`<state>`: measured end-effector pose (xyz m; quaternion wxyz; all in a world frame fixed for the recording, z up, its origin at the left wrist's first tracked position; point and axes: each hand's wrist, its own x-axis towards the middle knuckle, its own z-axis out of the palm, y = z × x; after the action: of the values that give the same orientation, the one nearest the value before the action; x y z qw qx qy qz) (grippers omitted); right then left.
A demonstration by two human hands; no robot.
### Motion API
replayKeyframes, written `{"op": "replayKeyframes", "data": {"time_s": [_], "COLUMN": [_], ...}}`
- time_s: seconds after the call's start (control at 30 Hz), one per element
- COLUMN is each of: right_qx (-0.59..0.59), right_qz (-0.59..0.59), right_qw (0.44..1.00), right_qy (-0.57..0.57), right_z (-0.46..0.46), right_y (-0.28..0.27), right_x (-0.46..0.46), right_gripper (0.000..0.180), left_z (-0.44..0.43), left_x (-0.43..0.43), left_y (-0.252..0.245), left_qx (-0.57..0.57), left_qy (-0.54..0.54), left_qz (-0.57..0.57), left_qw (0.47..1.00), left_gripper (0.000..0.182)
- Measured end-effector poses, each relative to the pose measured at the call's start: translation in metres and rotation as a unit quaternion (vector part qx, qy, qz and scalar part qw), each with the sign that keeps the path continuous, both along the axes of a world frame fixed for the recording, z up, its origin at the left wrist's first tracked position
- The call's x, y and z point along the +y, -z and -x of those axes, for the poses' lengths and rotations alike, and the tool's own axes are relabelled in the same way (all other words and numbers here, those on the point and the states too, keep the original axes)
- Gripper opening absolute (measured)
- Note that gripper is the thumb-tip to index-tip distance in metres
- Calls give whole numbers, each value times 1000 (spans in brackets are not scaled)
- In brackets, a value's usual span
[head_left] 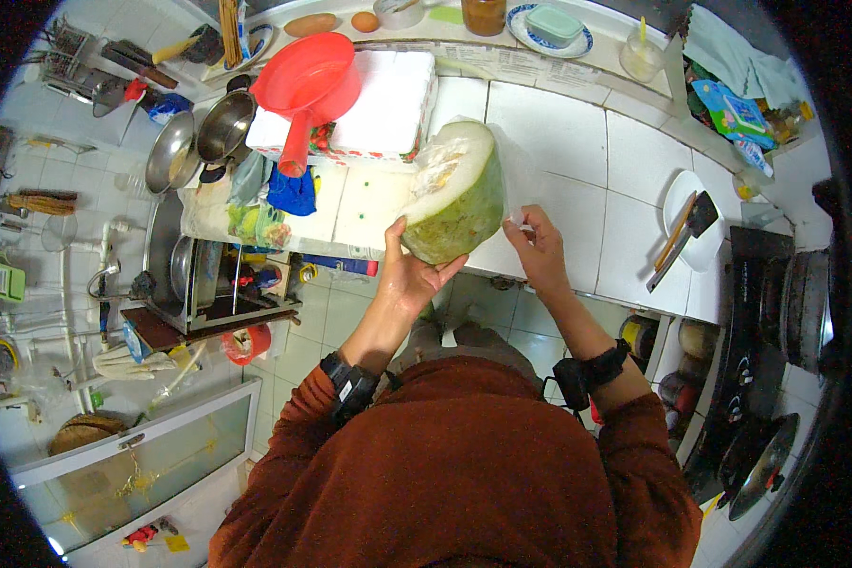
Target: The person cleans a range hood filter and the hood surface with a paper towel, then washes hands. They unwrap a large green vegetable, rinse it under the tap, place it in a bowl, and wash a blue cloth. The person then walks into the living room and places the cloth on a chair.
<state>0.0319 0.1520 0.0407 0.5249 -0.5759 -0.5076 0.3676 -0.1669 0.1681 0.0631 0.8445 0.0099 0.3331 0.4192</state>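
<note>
A large cut piece of winter melon (pixel 461 206), with green rind, pale flesh and a seedy hollow, is tilted over the front edge of the white tiled counter (pixel 568 135). My left hand (pixel 415 273) supports it from below, thumb on the cut rim and fingers under the rind. Just right of the melon, my right hand (pixel 536 245) pinches the edge of a thin clear plastic film (pixel 522 170) between thumb and fingers. The film stands along the melon's right side and behind it; how far it reaches under the melon is hidden.
Behind and left, a red plastic ladle (pixel 312 78) rests on a white foam box (pixel 390 92). Steel pots (pixel 224 128) and a sink (pixel 167 248) stand at the left. A white plate (pixel 681 220) with a black spatula (pixel 699 213) lies at the right, beside the stove (pixel 745 305).
</note>
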Motion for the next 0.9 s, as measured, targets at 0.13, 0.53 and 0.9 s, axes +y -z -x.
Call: {"op": "replayKeyframes", "data": {"time_s": [0.13, 0.53, 0.9], "right_qx": [15, -88, 371], "right_qz": [38, 11, 370], "right_qw": [999, 993, 849], "right_qy": [-4, 71, -66], "right_z": [1, 2, -15], "right_y": [-4, -13, -17], "right_x": [1, 14, 41], "right_gripper": [11, 25, 80], "left_z": [-6, -16, 1], "left_x": [3, 12, 15], "left_y": [-10, -25, -14], "left_qx": [17, -12, 154], "left_qy": [12, 30, 113], "left_qz": [-11, 18, -27], "left_qw": [1000, 999, 981], "left_gripper": [84, 83, 69]}}
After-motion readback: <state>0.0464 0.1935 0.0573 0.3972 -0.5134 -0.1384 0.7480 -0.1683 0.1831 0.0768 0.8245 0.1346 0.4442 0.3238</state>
